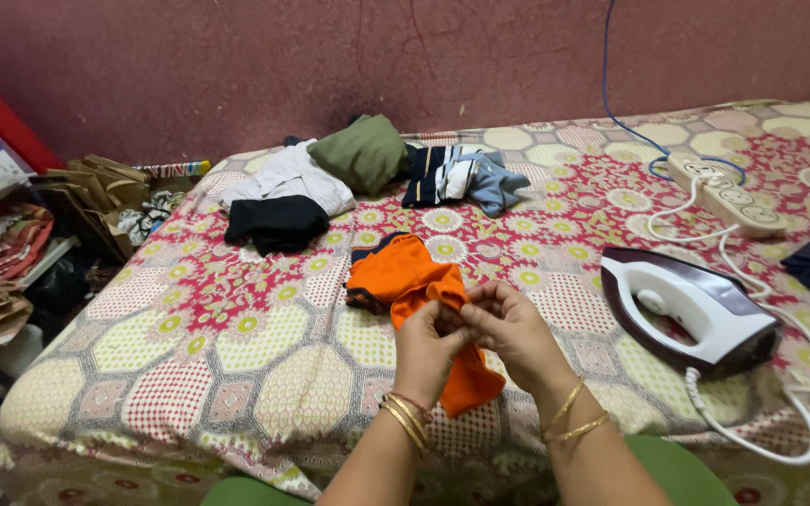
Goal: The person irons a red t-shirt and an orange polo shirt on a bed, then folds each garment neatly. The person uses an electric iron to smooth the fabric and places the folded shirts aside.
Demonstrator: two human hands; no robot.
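An orange garment (408,277) with a dark trim lies partly on the patterned bed cover (236,356) and partly hangs in my hands. My left hand (428,345) and my right hand (510,328) meet at the front of the bed, both pinching a fold of the orange cloth between the fingers. Gold bangles sit on both wrists. The lower end of the garment drops down behind my left wrist.
A white and maroon iron (691,309) rests on the bed to the right, its white cord running to a power strip (728,195). A heap of clothes lies at the back: white, black (277,223), olive green (362,152), striped (461,176). Shelves with clutter stand at left.
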